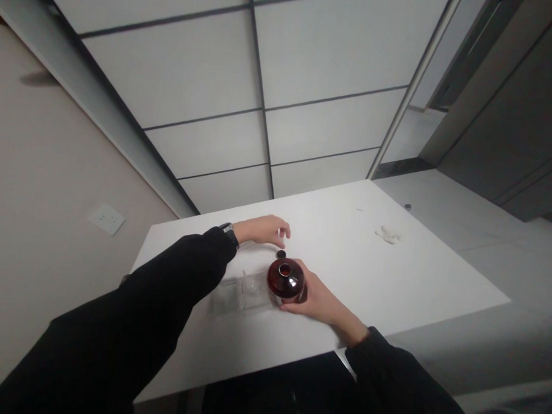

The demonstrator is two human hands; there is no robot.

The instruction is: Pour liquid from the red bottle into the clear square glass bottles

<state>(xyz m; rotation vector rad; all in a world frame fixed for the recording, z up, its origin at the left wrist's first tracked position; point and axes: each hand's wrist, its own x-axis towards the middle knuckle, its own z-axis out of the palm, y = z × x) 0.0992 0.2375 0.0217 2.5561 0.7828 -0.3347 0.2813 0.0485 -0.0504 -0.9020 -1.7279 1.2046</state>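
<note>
A dark reddish-brown glass bottle with an uncapped round mouth stands upright near the middle of the white table. My right hand is wrapped around its side from the right. Just behind the bottle lies a small black cap. Above and beyond that cap hovers my left hand, its fingers loosely curved and apart with nothing visible between them. Left of the bottle is a clear plastic container with more than one section; its contents are hard to make out.
The white table also bears a crumpled white tissue at the right and a tiny pale scrap near the back. White sliding panels rise behind it. A wall with a socket plate borders the left.
</note>
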